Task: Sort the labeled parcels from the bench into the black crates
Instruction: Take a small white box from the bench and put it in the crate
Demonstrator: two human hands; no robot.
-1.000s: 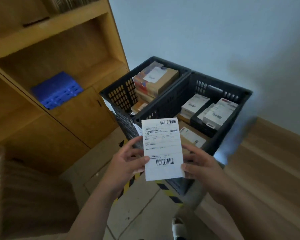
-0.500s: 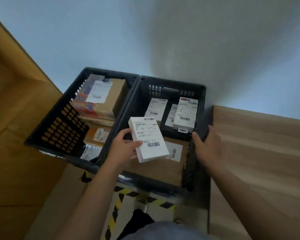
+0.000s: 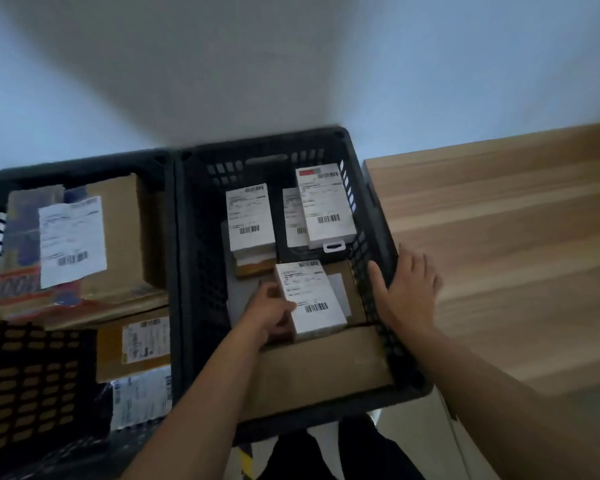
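The two crates [image 3: 378, 216] look like matt black plastic with perforated, slotted walls. The parcels [image 3: 125, 237] inside are plain brown cardboard, some carrying white paper labels [image 3: 70, 240] with printed barcodes. The table [image 3: 499, 244] shows pale wood grain with a smooth, matt surface.

Both forearms [image 3: 201, 403] are bare, with dark trousers [image 3: 371, 452] below.

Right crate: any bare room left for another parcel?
In the right crate, the far half is crowded with white boxes. Free: the brown box top along the near wall, and a grey patch left of the left hand.
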